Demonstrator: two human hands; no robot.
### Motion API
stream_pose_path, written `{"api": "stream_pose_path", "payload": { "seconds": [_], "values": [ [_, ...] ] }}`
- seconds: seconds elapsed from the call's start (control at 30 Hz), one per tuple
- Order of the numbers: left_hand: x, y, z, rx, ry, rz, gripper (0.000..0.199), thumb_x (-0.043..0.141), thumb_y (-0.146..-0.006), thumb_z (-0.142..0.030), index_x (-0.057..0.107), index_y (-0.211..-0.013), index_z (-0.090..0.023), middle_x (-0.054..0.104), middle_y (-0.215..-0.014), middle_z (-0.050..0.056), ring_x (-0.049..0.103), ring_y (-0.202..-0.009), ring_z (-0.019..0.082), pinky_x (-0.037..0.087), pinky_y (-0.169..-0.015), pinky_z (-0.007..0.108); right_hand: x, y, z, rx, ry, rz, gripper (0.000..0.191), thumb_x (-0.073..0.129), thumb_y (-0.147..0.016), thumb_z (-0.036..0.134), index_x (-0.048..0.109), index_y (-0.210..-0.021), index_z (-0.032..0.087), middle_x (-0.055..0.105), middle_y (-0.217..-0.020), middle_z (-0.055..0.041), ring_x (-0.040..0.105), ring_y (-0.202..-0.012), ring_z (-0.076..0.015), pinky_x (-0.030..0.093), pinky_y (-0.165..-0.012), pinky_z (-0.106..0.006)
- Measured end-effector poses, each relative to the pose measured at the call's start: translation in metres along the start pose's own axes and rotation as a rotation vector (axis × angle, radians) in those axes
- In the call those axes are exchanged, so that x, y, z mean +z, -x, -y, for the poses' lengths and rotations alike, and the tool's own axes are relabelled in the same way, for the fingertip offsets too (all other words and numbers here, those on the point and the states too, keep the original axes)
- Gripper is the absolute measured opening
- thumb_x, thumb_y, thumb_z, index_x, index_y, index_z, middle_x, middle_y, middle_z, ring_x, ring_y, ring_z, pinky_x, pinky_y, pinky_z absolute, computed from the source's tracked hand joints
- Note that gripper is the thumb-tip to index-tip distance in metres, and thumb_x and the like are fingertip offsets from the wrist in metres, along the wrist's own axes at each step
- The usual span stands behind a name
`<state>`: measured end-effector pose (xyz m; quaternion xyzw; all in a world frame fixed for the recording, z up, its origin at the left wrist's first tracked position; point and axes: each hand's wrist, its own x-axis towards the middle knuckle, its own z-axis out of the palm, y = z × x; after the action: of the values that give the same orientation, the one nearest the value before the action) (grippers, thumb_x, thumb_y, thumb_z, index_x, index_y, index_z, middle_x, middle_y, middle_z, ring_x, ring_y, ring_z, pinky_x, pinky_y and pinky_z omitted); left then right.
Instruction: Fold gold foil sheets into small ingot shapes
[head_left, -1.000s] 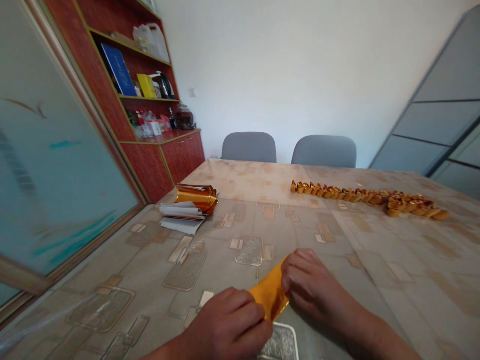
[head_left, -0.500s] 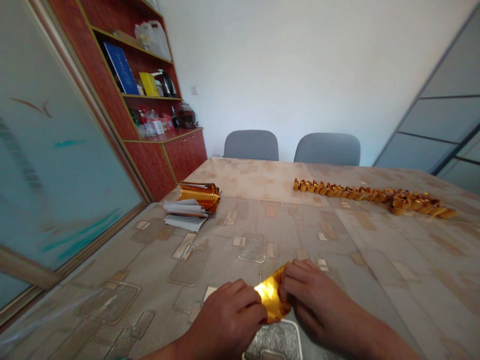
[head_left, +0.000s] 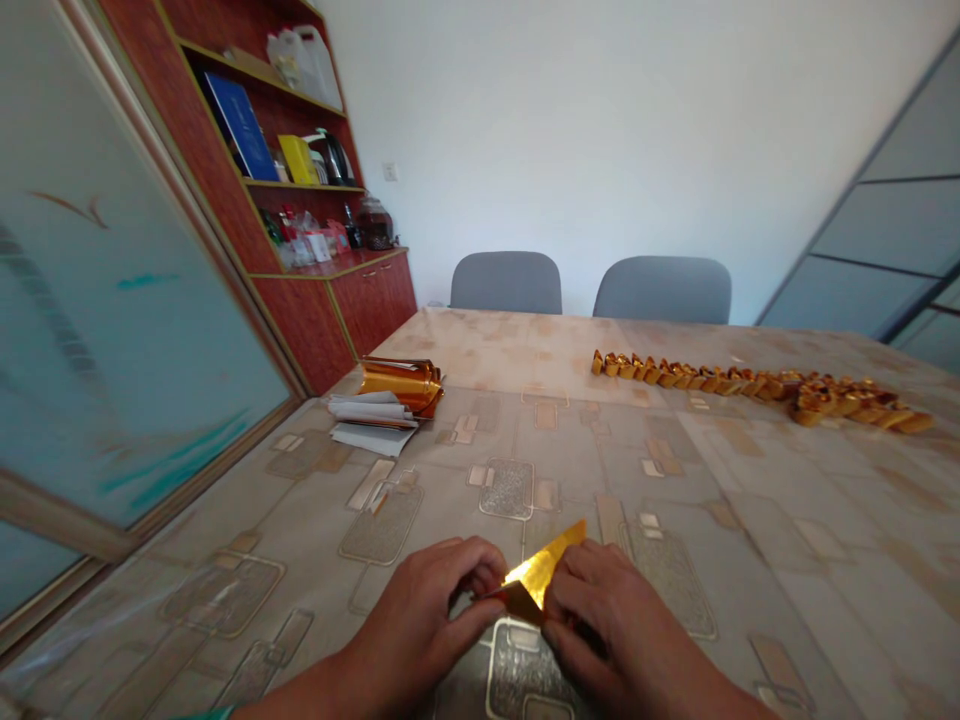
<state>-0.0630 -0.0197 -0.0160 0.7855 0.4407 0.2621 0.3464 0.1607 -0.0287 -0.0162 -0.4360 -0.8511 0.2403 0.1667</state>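
since half a second ago, the left hand has turned so its thumb shows, and the gold paper now rises to a sharp corner. this paper is between both hands at the near part of the table, its upper face bright, with a darker folded flap below. left thumb and fingers pinch its left end; the right hand grips its right side. patterned tabletop stretches ahead to the paper stack at left and the folded pieces, well apart at right. the far edge runs before two grey chairs.
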Motion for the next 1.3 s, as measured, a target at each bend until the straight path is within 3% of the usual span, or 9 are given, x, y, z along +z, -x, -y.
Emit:
{"api": "stream_pose_path", "payload": {
  "seconds": [0.2, 0.33, 0.43, 0.53, 0.77, 0.9, 1.03, 1.2, 1.3],
  "values": [
    [-0.002, 0.002, 0.0, 0.058, 0.05, -0.05, 0.009, 0.057, -0.09, -0.018, 0.064, -0.084, -0.019, 0.066, -0.078, -0.001, 0.06, -0.073, 0.014, 0.043, -0.068, 0.023, -0.014, 0.001, 0.003, -0.05, -0.05, -0.064, 0.009, 0.061, -0.089, 0.018, 0.061, -0.081, 0.021, 0.066, -0.088, -0.0035, 0.057, -0.083, -0.0207, 0.042, -0.077, -0.034],
    [-0.001, -0.001, -0.008, -0.061, 0.327, -0.165, 0.016, 0.055, -0.094, -0.03, 0.056, -0.082, -0.019, 0.056, -0.069, -0.003, 0.053, -0.065, 0.012, 0.04, -0.06, 0.022, -0.025, 0.0, 0.0, -0.136, -0.111, -0.147, 0.01, 0.062, -0.089, 0.023, 0.063, -0.099, 0.023, 0.066, -0.095, -0.0044, 0.057, -0.091, -0.0231, 0.043, -0.082, -0.038],
    [0.003, -0.004, -0.01, -0.202, 0.625, -0.17, 0.025, 0.061, -0.091, -0.041, 0.05, -0.082, -0.02, 0.052, -0.072, -0.003, 0.051, -0.065, 0.012, 0.043, -0.056, 0.021, -0.028, 0.0, -0.006, -0.07, -0.246, -0.262, 0.022, 0.052, -0.091, 0.017, 0.062, -0.11, 0.024, 0.066, -0.096, -0.0051, 0.059, -0.092, -0.0225, 0.045, -0.081, -0.038],
    [0.009, -0.007, -0.007, -0.271, 0.804, -0.101, 0.036, 0.069, -0.085, -0.049, 0.048, -0.082, -0.02, 0.054, -0.074, -0.002, 0.053, -0.065, 0.012, 0.045, -0.053, 0.02, -0.026, 0.0, -0.012, 0.057, -0.457, -0.267, 0.027, 0.053, -0.092, 0.022, 0.06, -0.118, 0.024, 0.066, -0.098, -0.0056, 0.062, -0.089, -0.0221, 0.047, -0.077, -0.036],
    [0.013, -0.011, -0.008, -0.302, 0.816, -0.071, 0.042, 0.07, -0.084, -0.044, 0.05, -0.11, -0.019, 0.065, -0.075, 0.0, 0.06, -0.052, 0.011, 0.043, -0.049, 0.019, -0.017, -0.005, -0.024, 0.167, -0.801, -0.187, 0.034, 0.062, -0.091, 0.038, 0.058, -0.122, 0.024, 0.064, -0.089, -0.0028, 0.06, -0.079, -0.0189, 0.045, -0.069, -0.031],
    [0.008, -0.013, -0.017, -0.314, 0.742, -0.073, 0.028, 0.069, -0.083, -0.036, 0.056, -0.099, -0.016, 0.066, -0.079, 0.001, 0.061, -0.059, 0.01, 0.042, -0.052, 0.018, -0.017, -0.009, -0.029, 0.196, -0.799, -0.2, 0.035, 0.069, -0.084, 0.037, 0.061, -0.115, 0.022, 0.059, -0.078, 0.0002, 0.054, -0.071, -0.0165, 0.04, -0.063, -0.029],
    [0.007, -0.015, -0.018, -0.285, 0.757, -0.092, 0.02, 0.069, -0.083, -0.032, 0.058, -0.089, -0.016, 0.065, -0.078, 0.001, 0.062, -0.066, 0.011, 0.044, -0.055, 0.018, -0.02, -0.01, -0.027, 0.21, -0.826, -0.182, 0.023, 0.072, -0.079, 0.036, 0.065, -0.094, 0.019, 0.052, -0.069, 0.0029, 0.046, -0.063, -0.0131, 0.034, -0.058, -0.026],
    [0.011, -0.016, -0.012, -0.304, 0.868, -0.129, 0.038, 0.076, -0.08, -0.041, 0.058, -0.102, -0.017, 0.069, -0.087, 0.003, 0.066, -0.064, 0.014, 0.047, -0.055, 0.022, -0.014, -0.009, -0.025, 0.262, -0.975, -0.215, 0.027, 0.074, -0.079, 0.04, 0.056, -0.08, 0.02, 0.051, -0.066, 0.0035, 0.043, -0.058, -0.0108, 0.03, -0.053, -0.024],
    [0.012, -0.018, -0.012, -0.319, 1.008, -0.124, 0.05, 0.082, -0.075, -0.043, 0.058, -0.112, -0.018, 0.07, -0.101, 0.008, 0.07, -0.085, 0.018, 0.052, -0.073, 0.026, -0.011, -0.01, -0.023, 0.318, -1.155, -0.245, 0.038, 0.079, -0.076, 0.045, 0.049, -0.078, 0.022, 0.051, -0.065, 0.0053, 0.042, -0.055, -0.009, 0.028, -0.05, -0.022]
  ]
}}
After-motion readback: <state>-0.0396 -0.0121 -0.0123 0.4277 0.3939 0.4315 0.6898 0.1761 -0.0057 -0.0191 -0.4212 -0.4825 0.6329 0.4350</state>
